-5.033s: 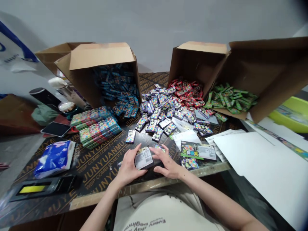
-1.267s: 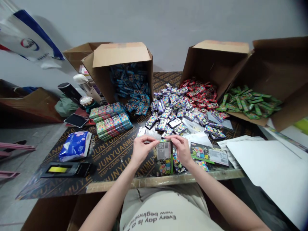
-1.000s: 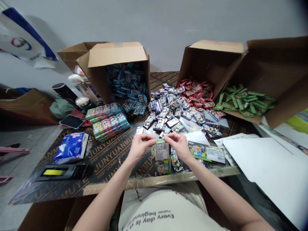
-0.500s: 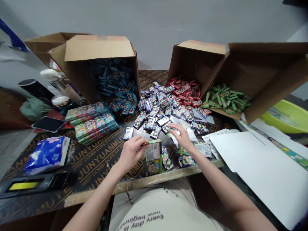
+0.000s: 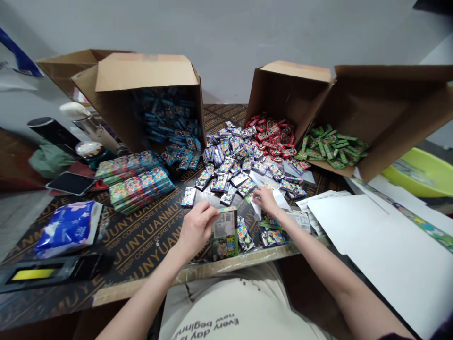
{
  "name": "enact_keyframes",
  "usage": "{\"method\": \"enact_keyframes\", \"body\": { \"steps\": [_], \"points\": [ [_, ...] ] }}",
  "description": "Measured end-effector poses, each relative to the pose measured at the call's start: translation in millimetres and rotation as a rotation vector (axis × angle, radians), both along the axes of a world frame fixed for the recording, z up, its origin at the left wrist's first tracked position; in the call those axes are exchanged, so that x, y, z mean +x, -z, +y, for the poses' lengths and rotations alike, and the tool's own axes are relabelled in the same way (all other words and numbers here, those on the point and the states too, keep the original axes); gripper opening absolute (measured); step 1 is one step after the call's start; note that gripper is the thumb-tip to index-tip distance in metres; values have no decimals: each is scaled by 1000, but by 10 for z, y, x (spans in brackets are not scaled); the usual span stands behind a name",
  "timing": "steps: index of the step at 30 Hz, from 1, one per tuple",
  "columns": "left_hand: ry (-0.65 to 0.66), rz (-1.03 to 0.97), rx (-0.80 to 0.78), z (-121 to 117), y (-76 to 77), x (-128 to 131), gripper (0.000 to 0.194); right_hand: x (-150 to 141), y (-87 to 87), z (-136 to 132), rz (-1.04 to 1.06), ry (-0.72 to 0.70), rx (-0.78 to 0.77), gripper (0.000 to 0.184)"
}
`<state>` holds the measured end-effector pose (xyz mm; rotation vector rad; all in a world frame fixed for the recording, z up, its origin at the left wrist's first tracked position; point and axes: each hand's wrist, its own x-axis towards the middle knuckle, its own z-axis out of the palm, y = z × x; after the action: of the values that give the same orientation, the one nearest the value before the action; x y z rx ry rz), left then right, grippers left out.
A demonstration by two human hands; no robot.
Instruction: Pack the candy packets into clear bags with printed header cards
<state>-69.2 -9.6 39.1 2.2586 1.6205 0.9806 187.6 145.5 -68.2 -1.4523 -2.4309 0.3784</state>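
Note:
My left hand (image 5: 198, 225) pinches the top left edge of a thin dark box (image 5: 225, 236) with a green rim, standing upright near the table's front edge. My right hand (image 5: 265, 200) is closed over some white paper (image 5: 279, 198), its fingertips pressed down; what they hold, if anything, I cannot make out. Just beyond it spreads a pile of small purple-and-white packets (image 5: 233, 153). Beside the box lies a loose packet (image 5: 245, 235), and another packet (image 5: 272, 237) lies under my right forearm.
Cardboard boxes on their sides hold blue packets (image 5: 170, 118), red packets (image 5: 274, 134) and green packets (image 5: 332, 146). Stacked colourful boxes (image 5: 141, 186), a phone (image 5: 72, 183) and a blue tissue pack (image 5: 67, 229) are at left. White sheets (image 5: 364, 236) and a lime basin (image 5: 421, 174) are at right.
My right hand has drawn slightly nearer and its spread fingers have curled closed over the paper. My left hand still holds the box in nearly the same place.

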Motion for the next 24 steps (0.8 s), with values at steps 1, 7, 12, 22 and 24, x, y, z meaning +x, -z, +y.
{"method": "enact_keyframes", "body": {
  "steps": [1,7,12,22,24],
  "points": [
    [4,16,2,2,4,-1,22,5,7,-12,2,-7,1,2],
    [67,103,42,1,48,-14,45,61,-4,-45,41,-47,-27,5],
    [16,27,60,-12,75,33,28,14,-1,71,137,-88,-85,7],
    [-48,-99,67,-46,89,85,23,-41,148,153,250,-85,-55,7],
    [-50,-111,66,-45,93,85,23,-38,172,118,229,-72,-7,7]
  ]
}}
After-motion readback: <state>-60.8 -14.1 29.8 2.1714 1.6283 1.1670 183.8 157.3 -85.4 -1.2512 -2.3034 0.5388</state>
